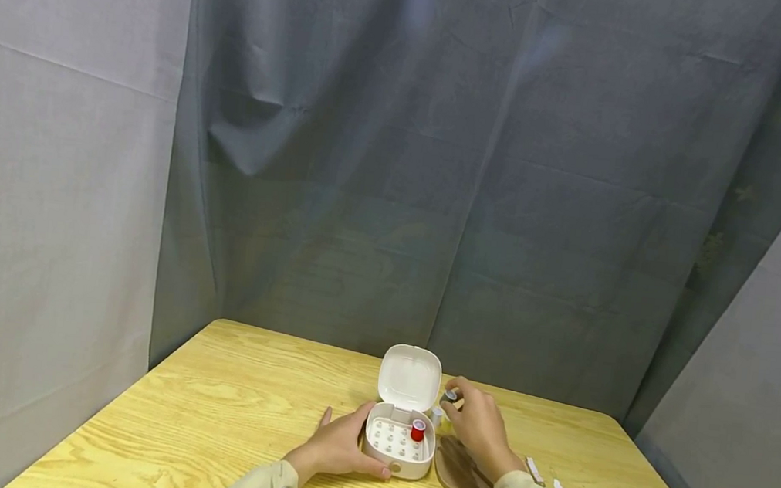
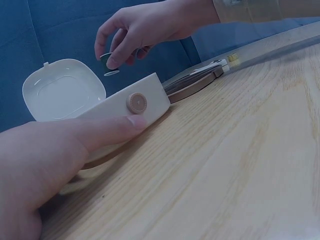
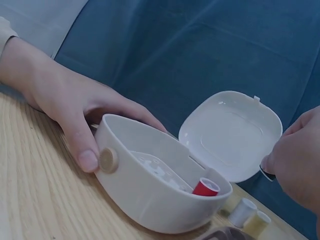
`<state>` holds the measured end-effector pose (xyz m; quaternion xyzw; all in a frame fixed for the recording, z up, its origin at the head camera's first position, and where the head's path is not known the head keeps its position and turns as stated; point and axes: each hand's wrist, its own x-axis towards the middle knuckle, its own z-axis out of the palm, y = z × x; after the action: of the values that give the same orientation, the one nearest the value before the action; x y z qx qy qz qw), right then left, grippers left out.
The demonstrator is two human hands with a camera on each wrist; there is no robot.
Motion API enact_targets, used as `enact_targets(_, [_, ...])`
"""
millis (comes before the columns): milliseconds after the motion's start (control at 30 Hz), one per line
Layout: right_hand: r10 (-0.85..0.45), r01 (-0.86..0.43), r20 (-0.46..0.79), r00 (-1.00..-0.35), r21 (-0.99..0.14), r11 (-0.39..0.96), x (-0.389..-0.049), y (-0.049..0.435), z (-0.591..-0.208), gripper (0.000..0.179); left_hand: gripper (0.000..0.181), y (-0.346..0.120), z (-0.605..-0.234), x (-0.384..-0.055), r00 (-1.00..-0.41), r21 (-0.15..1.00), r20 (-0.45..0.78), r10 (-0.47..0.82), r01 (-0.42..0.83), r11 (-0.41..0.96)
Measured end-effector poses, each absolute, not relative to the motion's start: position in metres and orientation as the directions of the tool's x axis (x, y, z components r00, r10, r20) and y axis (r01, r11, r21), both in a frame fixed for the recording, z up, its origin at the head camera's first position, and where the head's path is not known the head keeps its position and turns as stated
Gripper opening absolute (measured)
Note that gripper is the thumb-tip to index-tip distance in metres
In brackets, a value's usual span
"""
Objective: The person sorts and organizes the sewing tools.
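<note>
A white sewing box [image 1: 379, 455] stands on the table with its lid [image 1: 410, 377] tipped back. Inside, a red thread spool [image 3: 206, 187] sits on one of several small pegs, in the back right part. My left hand [image 1: 340, 443] grips the box at its left side, the thumb across the front near the round tan button [image 2: 136, 103]. Between thumb and fingers, my right hand [image 1: 481, 426] pinches a dark green thread spool [image 2: 105, 58], held in the air to the right of the lid. Beside the box's back right stand a white spool [image 3: 243, 212] and a yellow spool [image 3: 257, 224].
A brown rounded case or tray [image 1: 448, 478] with dark contents lies right of the box, partly under my right forearm. Small white pieces [image 1: 557, 486] lie farther right on the wooden table [image 1: 239, 386]. A grey curtain [image 1: 339, 193] hangs behind.
</note>
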<state>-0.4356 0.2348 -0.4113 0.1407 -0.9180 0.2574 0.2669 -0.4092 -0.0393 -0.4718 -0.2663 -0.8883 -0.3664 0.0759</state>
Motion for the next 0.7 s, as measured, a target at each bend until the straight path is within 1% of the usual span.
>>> enact_targets(367, [-0.162, -0.430, 0.563, -0.811, -0.385, 0.817, -0.432, 0.219, -0.408, 0.023, 0.119, -0.038, -0.474, -0.412, -0.855, 0.618, 0.311, 0.414, 0.513, 0.596])
enact_targets(700, [-0.197, -0.460, 0.579, -0.791, -0.350, 0.816, -0.430, 0.206, -0.410, 0.023, 0.118, -0.038, -0.474, -0.411, -0.854, 0.617, 0.310, 0.418, 0.515, 0.596])
